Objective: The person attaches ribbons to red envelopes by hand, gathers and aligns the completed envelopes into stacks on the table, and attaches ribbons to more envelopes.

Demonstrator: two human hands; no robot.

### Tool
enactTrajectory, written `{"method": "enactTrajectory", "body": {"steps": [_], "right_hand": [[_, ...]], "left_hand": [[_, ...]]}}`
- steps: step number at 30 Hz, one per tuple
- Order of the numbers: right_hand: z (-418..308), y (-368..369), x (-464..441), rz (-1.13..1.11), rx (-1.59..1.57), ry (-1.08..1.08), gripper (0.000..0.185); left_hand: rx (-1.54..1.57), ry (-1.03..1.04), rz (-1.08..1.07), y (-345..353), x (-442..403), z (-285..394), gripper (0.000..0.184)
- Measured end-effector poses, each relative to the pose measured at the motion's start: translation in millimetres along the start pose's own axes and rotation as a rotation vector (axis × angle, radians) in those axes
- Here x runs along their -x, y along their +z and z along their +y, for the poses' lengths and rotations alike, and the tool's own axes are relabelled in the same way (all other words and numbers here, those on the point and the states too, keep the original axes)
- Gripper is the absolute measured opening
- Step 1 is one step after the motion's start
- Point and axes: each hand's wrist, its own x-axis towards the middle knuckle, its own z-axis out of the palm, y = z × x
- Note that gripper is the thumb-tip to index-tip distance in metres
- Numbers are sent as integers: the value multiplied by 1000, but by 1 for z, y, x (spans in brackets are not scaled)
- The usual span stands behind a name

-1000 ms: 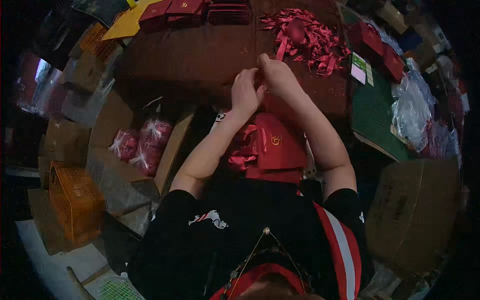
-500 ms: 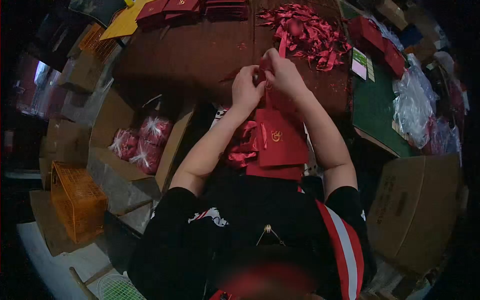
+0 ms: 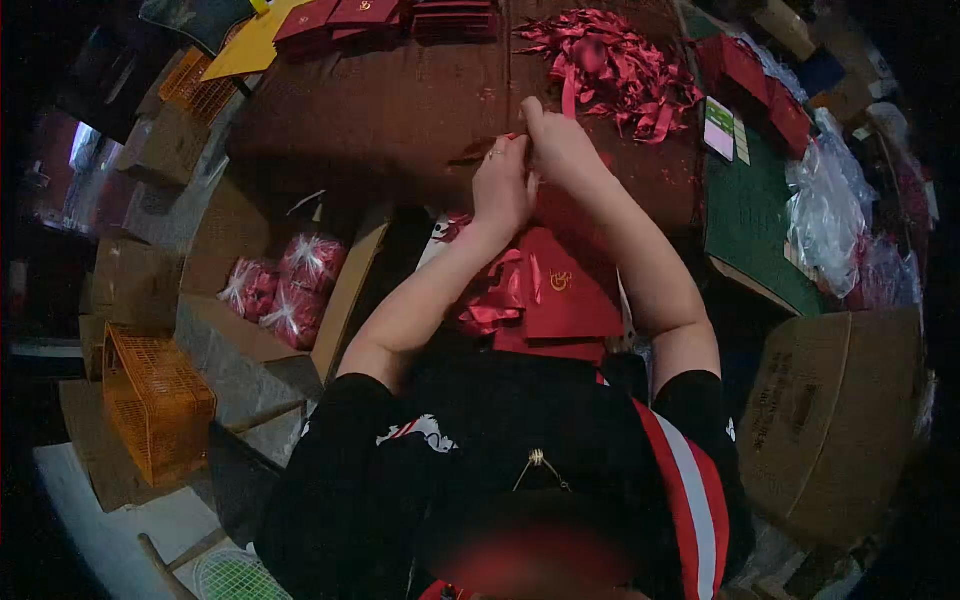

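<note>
My left hand (image 3: 502,185) and my right hand (image 3: 565,150) meet over the near edge of the brown-covered table. Both are closed, with fingertips pinched together around a red ribbon (image 3: 508,137), most of it hidden by the fingers. Below my right hand hangs a dark red panel (image 3: 565,212), partly covered by the wrist. On my lap lies a red gift bag (image 3: 575,305) with a gold emblem, tilted slightly. Loose red ribbons (image 3: 492,305) are bunched at its left side.
A heap of red ribbons (image 3: 640,80) lies on the brown table (image 3: 380,110), with stacked red bags (image 3: 455,20) behind. At left, a cardboard box (image 3: 235,330) holds plastic-wrapped red bundles (image 3: 295,290) near an orange crate (image 3: 160,400). A phone (image 3: 718,128) rests on the green surface (image 3: 755,220).
My hands have drawn closer together, and the left has turned so that its fingers curl in. The gift bag on my lap has shifted slightly down and tilted.
</note>
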Motion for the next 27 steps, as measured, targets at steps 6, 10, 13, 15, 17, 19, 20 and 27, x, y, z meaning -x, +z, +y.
{"method": "enactTrajectory", "body": {"steps": [6, 10, 13, 15, 17, 19, 20, 27], "right_hand": [[4, -3, 3, -1, 20, 42, 34], [23, 3, 17, 103, -233, 156, 40], [30, 9, 27, 100, -524, 291, 40], [32, 12, 29, 113, -548, 307, 40], [30, 11, 34, 142, -635, 255, 42], [35, 16, 39, 205, -467, 176, 46], [38, 19, 43, 266, -299, 100, 50], [44, 22, 68, 315, -140, 92, 67]], "left_hand": [[310, -233, -222, -7, -17, -32, 38], [333, -252, -398, -13, -35, -44, 32], [733, -472, -571, -12, -52, -58, 27], [485, -335, -548, -14, -57, -47, 24], [140, -99, -420, -5, -55, -50, 21], [102, -76, -377, -1, -51, -49, 20], [65, -52, -337, 1, -49, -48, 20], [-472, 180, -433, -17, -54, -32, 9]]}}
